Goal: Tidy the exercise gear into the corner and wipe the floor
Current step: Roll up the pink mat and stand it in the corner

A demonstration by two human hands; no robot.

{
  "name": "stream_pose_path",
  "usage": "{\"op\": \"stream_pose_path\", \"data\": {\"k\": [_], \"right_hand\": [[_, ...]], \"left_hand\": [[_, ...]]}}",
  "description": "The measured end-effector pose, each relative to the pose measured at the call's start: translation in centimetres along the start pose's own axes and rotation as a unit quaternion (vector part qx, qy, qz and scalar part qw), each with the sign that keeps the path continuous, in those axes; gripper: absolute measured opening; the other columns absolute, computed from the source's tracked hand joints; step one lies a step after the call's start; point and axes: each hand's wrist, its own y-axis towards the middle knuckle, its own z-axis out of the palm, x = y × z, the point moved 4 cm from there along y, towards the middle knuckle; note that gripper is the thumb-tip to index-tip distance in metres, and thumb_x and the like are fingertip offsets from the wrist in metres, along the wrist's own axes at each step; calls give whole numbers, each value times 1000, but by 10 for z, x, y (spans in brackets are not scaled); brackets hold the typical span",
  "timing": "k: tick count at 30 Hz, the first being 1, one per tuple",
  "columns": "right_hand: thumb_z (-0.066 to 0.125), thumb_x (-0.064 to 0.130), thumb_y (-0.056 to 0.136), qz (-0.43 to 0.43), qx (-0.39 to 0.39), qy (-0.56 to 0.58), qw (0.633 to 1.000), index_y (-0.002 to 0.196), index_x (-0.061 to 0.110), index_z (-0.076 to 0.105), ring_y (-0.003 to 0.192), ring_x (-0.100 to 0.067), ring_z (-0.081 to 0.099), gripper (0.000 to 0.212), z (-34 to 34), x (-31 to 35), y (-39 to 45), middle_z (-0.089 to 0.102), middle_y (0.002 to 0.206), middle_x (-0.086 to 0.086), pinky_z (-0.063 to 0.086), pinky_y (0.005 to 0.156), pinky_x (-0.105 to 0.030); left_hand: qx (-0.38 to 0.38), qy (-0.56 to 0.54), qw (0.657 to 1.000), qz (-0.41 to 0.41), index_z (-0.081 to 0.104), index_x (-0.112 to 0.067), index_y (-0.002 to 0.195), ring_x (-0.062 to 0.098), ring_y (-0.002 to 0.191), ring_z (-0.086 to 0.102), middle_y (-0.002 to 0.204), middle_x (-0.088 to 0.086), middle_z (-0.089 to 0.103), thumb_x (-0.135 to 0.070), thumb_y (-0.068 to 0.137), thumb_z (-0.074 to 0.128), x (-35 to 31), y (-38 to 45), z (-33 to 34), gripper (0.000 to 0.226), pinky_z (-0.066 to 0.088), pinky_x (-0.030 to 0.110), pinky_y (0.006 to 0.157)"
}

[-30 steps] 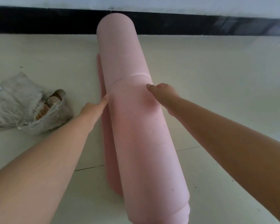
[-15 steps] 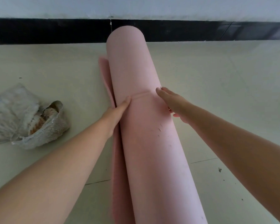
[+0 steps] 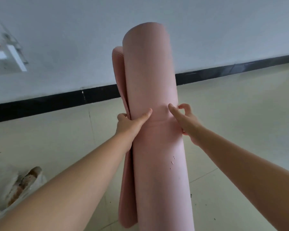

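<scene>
A pale tiled floor point(image 3: 240, 114) meets a white wall point(image 3: 73, 39) with a black skirting. Left of the mat lies a crumpled bag point(image 3: 15, 189). Your left hand point(image 3: 132, 124) wraps the pink rolled mat point(image 3: 153, 97), held upright, thumb across its front. Your right hand point(image 3: 185, 120) clasps its right side, arm outstretched.

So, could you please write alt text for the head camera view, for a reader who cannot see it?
Two bare hands grip a rolled pink foam exercise mat at its middle, left hand and right hand on opposite sides, its loose flap hanging at the left. Behind are a pale tiled floor, a black baseboard and a grey-white wall.
</scene>
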Motion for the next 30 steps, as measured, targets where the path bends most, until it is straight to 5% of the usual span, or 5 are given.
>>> {"op": "stream_pose_path", "data": {"k": [4, 9, 15, 24, 30], "right_hand": [[48, 53, 88, -29, -80, 45, 995, 108, 22, 29, 80, -13, 47, 41, -61, 31, -17, 44, 84, 4, 43, 78, -30], [32, 58, 90, -57, -79, 117, 988, 136, 26, 29, 128, -25, 42, 56, -121, 66, -37, 41, 139, -6, 31, 113, -44], [14, 53, 95, -79, -51, 150, 984, 146, 28, 25, 144, -12, 19, 57, -151, 69, -52, 26, 154, 8, 14, 117, -40], [21, 66, 89, -149, -109, 260, 948, 117, 27, 61, 112, -17, 54, 63, -238, 151, -75, 61, 121, 0, 38, 105, -42], [57, 31, 87, -111, -100, 78, 986, 92, 21, 52, 66, -15, 56, 12, -275, 180, -73, 54, 80, 1, 51, 68, -32]], "left_hand": [[38, -24, 996, 78, 5, -39, 148, 24, 136, 39, 153, -2, 29, -63, 65, 70, -67, -21, 31, 108, 33, 41, 112], [92, -22, 978, 184, 37, -43, 128, 15, 119, 51, 138, -1, 42, -37, 69, 80, -116, -55, 53, 73, 44, 32, 98], [164, -94, 974, 126, 40, -25, 140, 11, 125, 42, 139, -8, 47, -68, 88, 24, -141, -67, 60, 68, 28, 39, 110], [160, -11, 937, 309, 66, -28, 95, 17, 109, 61, 111, -3, 66, -79, 68, 39, -289, -113, 95, 64, 45, 40, 102], [134, 184, 926, 302, 59, -15, 105, 20, 92, 56, 104, -1, 58, -64, 65, 55, -319, -107, 118, 63, 45, 28, 74]]}}
